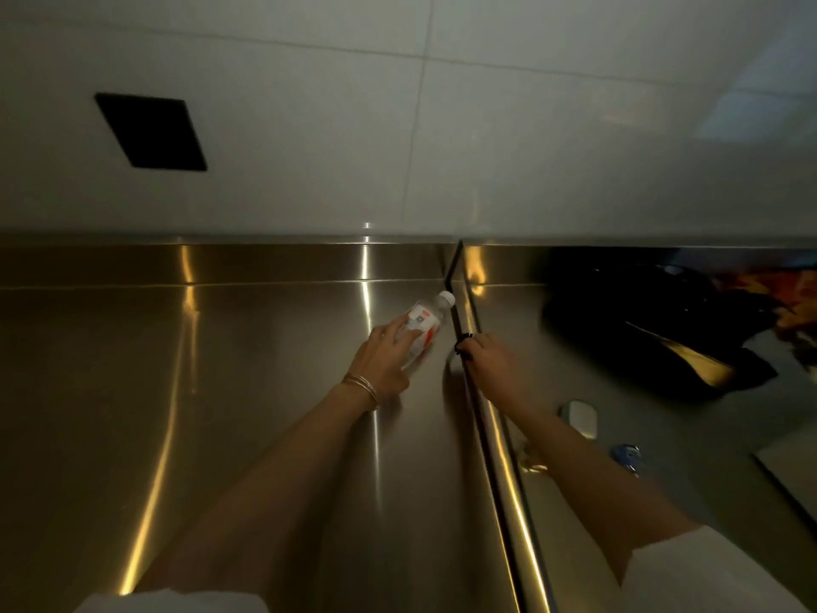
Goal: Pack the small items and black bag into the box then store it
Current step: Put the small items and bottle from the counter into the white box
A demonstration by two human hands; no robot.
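The plastic bottle (422,323) lies on its side on the steel counter (177,391). Its long axis runs away from the person, with the white cap pointing far and right toward the counter seam. The left hand (384,358) covers its near half, fingers lightly curled over the label. The right hand (490,360), just beside it, pinches a small black loop (464,345) at its fingertips. The black bag (641,325) lies well apart to the right, nearer the right hand.
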